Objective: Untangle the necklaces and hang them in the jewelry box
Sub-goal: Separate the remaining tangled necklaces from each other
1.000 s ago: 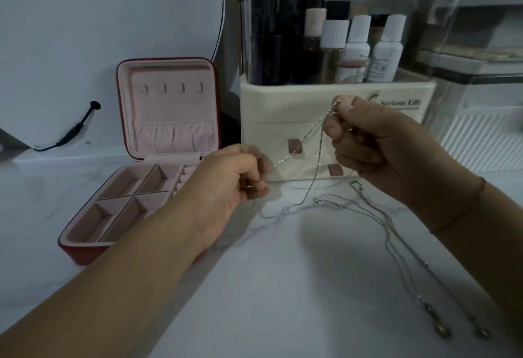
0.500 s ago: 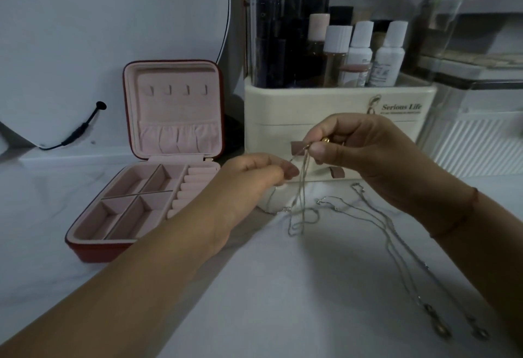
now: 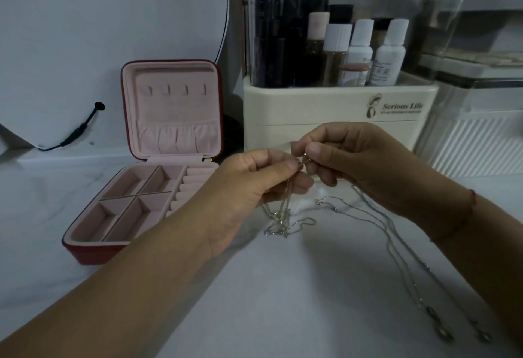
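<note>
A: Whereabouts of the held necklace [image 3: 283,224]?
B: Just right of the jewelry box [image 3: 127,207], past the tray's front corner, over the white table [image 3: 268,301]. Gripped at the top end, hanging straight down, lower loops pooled on the tabletop.
A: Gripped by which hand?
B: By both. On the left hand [image 3: 246,187], thumb and forefinger pinching the chain's top, remaining fingers curled beneath. On the right hand [image 3: 368,165], thumb and forefinger pinching that same spot, tips almost against those of the left. Too small to tell clasp from link there.
A: State of the jewelry box?
B: Open, lid standing upright, four small hooks [image 3: 175,90] in a row inside the lid above a gathered pocket. Pink tray split into compartments, with ring rolls along the side nearer the hands.
A: Any other necklaces?
B: Yes, loose necklaces [image 3: 394,244] flat on the table, farther right of the jewelry box than both hands, trailing toward the near edge and ending in two small pendants [image 3: 445,335]. Exact count of chains hard to tell.
A: Behind all that?
B: Cream organizer [image 3: 325,120] marked "Serious Life" just right of the jewelry box lid, packed with bottles [image 3: 362,52]. Round white panel [image 3: 85,32] behind the jewelry box, black cable [image 3: 76,134] left of it.
</note>
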Motion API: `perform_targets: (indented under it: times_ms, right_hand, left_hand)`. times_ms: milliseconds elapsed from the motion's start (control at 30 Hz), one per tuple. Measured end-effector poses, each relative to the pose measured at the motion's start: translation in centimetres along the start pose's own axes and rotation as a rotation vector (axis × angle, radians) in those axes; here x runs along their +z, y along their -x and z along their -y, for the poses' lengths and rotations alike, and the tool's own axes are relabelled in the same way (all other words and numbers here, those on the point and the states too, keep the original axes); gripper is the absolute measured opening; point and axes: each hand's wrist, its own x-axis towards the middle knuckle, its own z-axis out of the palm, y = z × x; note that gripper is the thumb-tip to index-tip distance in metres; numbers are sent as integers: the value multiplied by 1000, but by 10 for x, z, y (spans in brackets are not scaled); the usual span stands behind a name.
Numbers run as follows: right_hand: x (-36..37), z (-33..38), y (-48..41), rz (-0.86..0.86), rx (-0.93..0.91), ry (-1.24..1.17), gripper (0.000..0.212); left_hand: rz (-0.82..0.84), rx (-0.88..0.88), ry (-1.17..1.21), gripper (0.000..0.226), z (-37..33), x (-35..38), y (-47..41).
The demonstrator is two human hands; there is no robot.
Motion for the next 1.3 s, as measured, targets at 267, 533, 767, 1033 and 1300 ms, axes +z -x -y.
perform_targets:
  times_ms: [267,533,767,1033,1300]
  right_hand:
    - [5,1,2,64,-6,-15,24]
    - [5,2,2,67,-15,8,24]
    - [6,0,1,42,7,0,25]
    - [6,-5,1,21,-12,54,10]
    - [12,-5,1,59,67,-12,11]
  left_hand:
    - [-70,-10,-18,11,1,4,0]
    - [17,-68,170,14,4,0,-5]
    - [-28,-56,201,16,2,4,-5]
    - [-106,112,-51,7,4,6,-2]
    - [-53,194,-183,5,4,7,1]
